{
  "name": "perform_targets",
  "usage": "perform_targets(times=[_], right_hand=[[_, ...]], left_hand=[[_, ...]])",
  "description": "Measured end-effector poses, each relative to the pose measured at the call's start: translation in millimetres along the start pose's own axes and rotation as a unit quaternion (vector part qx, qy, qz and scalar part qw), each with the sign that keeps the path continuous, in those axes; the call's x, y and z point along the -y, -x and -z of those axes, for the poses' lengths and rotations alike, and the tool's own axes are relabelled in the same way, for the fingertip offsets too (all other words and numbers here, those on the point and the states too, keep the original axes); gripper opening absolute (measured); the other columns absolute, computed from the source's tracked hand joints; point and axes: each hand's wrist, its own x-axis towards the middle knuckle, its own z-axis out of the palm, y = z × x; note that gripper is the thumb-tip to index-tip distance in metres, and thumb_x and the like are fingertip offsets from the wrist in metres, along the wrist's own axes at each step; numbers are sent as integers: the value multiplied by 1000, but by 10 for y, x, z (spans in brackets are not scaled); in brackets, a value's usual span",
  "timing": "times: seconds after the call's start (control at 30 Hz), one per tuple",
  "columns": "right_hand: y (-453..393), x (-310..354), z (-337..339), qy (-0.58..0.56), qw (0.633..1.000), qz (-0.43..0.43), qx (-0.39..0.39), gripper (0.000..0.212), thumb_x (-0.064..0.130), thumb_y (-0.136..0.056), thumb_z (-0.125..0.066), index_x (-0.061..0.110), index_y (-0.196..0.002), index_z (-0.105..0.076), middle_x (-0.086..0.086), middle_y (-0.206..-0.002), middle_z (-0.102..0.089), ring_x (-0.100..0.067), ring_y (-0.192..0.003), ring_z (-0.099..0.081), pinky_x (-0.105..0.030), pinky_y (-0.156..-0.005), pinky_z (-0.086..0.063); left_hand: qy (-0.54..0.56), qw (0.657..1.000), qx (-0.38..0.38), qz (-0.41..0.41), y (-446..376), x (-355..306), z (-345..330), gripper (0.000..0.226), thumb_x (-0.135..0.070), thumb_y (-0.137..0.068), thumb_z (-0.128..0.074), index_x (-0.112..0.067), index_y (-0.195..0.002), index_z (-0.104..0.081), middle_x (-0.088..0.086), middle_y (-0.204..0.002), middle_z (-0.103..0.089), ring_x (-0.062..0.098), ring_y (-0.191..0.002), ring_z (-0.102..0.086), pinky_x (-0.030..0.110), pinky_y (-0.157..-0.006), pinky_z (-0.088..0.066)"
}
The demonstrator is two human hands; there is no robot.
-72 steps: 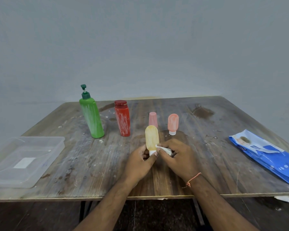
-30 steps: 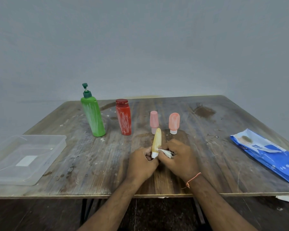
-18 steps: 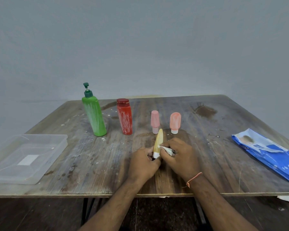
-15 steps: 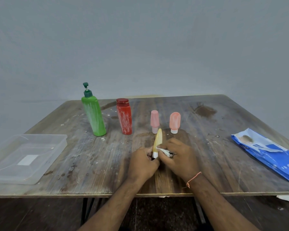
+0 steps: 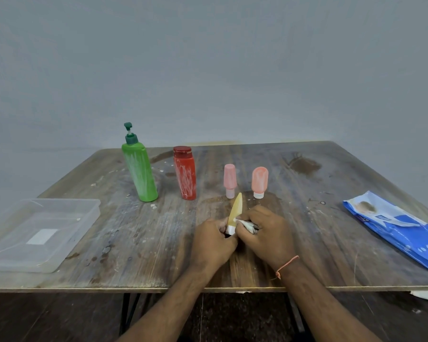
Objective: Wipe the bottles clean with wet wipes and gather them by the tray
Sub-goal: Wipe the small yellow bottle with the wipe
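Observation:
My left hand (image 5: 214, 239) grips the white cap end of a small yellow bottle (image 5: 235, 208), which points up and away, seen edge on. My right hand (image 5: 267, 233) holds a crumpled wet wipe (image 5: 246, 224) against the bottle's lower side. Behind them stand a green pump bottle (image 5: 140, 172), a red bottle (image 5: 185, 174), a pink bottle (image 5: 229, 180) and an orange-pink bottle (image 5: 259, 180), all streaked with white smears. The clear plastic tray (image 5: 84, 213) sits at the table's left front.
A blue pack of wet wipes (image 5: 395, 225) lies at the right edge of the stained wooden table (image 5: 134, 238). A scrap of white wipe (image 5: 423, 294) lies on the floor below the right front corner. A grey wall stands behind.
The yellow bottle has turned in my hands from broad face to narrow edge toward me. My right hand keeps rubbing the wipe at its lower part. The other bottles have not moved.

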Motion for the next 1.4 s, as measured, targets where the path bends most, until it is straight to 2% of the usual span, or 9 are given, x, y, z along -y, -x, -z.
perform_targets(times=[0.13, 0.23, 0.4, 0.47, 0.6, 0.73, 0.87, 1.03, 1.4], right_hand=[[8, -16, -5, -21, 999, 13, 20, 15, 30, -86, -76, 26, -98, -84, 16, -87, -66, -4, -76, -65, -31, -62, -54], [14, -1, 4, -21, 999, 13, 20, 12, 33, -84, -75, 26, -92, -82, 16, -81, -62, -5, -71, -61, -34, -59, -53], [-5, -44, -9, 1, 1000, -28, -7, 5, 30, -89, -76, 27, -91, -79, 16, -80, -63, -6, -71, -60, -33, -60, -52], [3, -34, 14, -23, 999, -24, 3, 8, 24, -86, -81, 27, -94, -81, 18, -82, -65, -4, -75, -62, -25, -63, -51], [-5, -48, 28, -25, 996, -80, -12, 7, 26, -85, -82, 30, -91, -80, 14, -83, -70, -6, -78, -66, -32, -65, -54], [-23, -50, 57, -42, 995, -86, -12, 14, 23, -90, -83, 30, -101, -83, 19, -90, -72, -3, -87, -68, -22, -70, -54], [-10, -57, 57, -49, 995, -92, -5, 10, 24, -87, -85, 27, -97, -83, 22, -88, -72, -5, -86, -68, -24, -69, -55], [-26, -64, 59, -59, 991, -113, -35, 9, 23, -89, -84, 26, -98, -83, 22, -90, -73, -5, -87, -70, -25, -70, -57], [-21, -47, 83, -76, 989, -116, -45, 11, 18, -87, -85, 27, -94, -83, 20, -89, -74, -6, -86, -71, -19, -69, -54]], left_hand=[[9, 1000, -8, 13, -17, 22, 0, 27, -13, -87, -77, -33, -104, -83, -23, -74, -75, -6, -65, -66, 11, -55, -44], [30, 999, 0, 23, -22, 27, -1, 31, -12, -88, -77, -37, -108, -81, -22, -79, -77, -7, -67, -67, 10, -56, -45], [49, 998, -9, 32, -49, 80, -21, 25, -29, -91, -80, -50, -103, -72, -23, -84, -78, -2, -73, -69, 16, -63, -54], [51, 998, -9, 39, -71, 123, -28, 23, -30, -90, -81, -45, -107, -75, -21, -85, -78, 0, -76, -70, 19, -66, -56], [48, 998, -2, 30, -78, 137, -25, 22, -35, -92, -80, -39, -113, -77, -22, -86, -77, -1, -77, -70, 13, -63, -51], [33, 999, 10, 23, -86, 158, -29, 16, -38, -97, -73, -35, -113, -76, -19, -87, -77, 1, -80, -71, 13, -63, -50], [20, 999, 25, 3, -96, 164, -23, 19, -35, -102, -67, -36, -121, -71, -19, -98, -76, -2, -90, -69, 15, -70, -51], [-8, 999, 33, -7, -111, 214, -52, 15, -40, -103, -61, -36, -115, -69, -17, -95, -74, 2, -88, -68, 33, -76, -58], [-42, 999, 30, -9, -109, 231, -89, 17, -48, -99, -58, -36, -106, -67, -14, -90, -73, 6, -82, -67, 44, -76, -59]])
